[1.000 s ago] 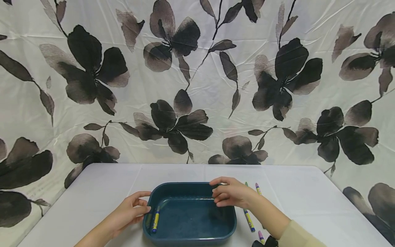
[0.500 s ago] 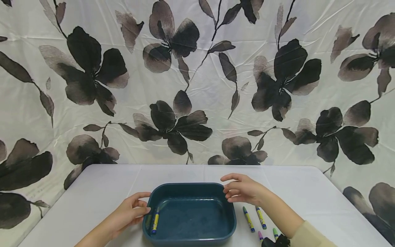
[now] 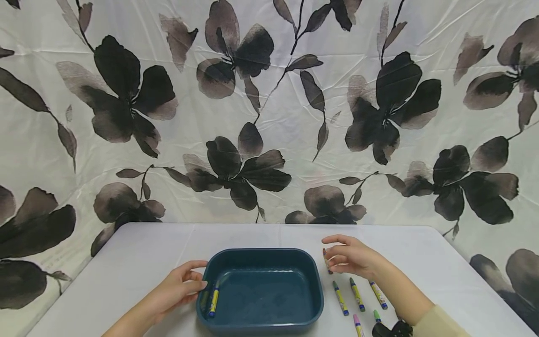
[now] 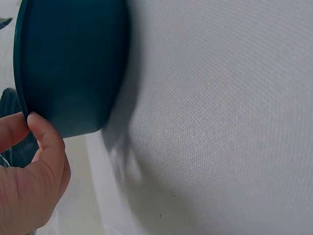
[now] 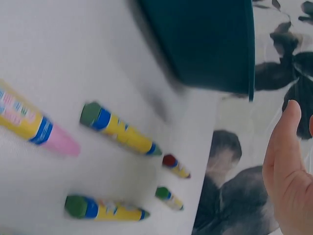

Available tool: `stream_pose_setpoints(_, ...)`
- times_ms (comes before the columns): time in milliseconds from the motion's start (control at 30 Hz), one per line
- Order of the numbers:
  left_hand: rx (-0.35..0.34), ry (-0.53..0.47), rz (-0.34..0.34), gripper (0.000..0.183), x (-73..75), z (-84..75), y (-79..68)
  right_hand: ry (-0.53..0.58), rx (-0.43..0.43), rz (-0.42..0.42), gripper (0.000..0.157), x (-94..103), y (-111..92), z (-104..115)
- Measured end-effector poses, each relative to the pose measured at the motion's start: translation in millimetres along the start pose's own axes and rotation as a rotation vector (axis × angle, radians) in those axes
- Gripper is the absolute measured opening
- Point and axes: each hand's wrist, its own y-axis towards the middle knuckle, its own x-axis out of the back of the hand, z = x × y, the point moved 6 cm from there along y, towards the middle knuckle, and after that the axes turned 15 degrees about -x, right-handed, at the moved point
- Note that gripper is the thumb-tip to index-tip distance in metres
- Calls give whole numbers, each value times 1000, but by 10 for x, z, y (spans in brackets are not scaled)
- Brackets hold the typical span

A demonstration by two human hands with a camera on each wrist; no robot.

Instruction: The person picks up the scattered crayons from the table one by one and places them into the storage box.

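A dark teal rectangular tub (image 3: 265,297) stands on the white table. At its left rim my left hand (image 3: 181,288) pinches the edge; in the left wrist view the thumb and a finger of this hand (image 4: 36,171) meet on the rim of the tub (image 4: 73,68). One yellow-wrapped crayon (image 3: 214,302) lies inside along the left wall. My right hand (image 3: 353,256) hovers to the right of the tub with loosely bent fingers, holding nothing. Below and beside it are several crayons, among them a dark-tipped crayon (image 3: 324,253) partly hidden by the fingers and a green crayon (image 3: 340,298).
More crayons lie right of the tub: another green crayon (image 3: 357,295), a crayon (image 3: 379,296) by the right forearm, a pink crayon (image 3: 358,324) and a light green crayon (image 3: 376,316). A floral cloth (image 3: 269,112) hangs behind the table (image 3: 438,276).
My right hand has moved from over the tub's right rim out to the right, uncovering crayons on the table. The left hand keeps its place on the left rim.
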Motion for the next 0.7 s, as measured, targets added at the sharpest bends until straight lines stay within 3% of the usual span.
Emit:
stream_pose_setpoints(300,9,17,-16,59,-4,-7,7,-14,-10,-68,42,255,10,-94)
stream_pose_setpoints(700,9,19,-18,59,9,-3,13,1,-89,-242,47,559,27,-223)
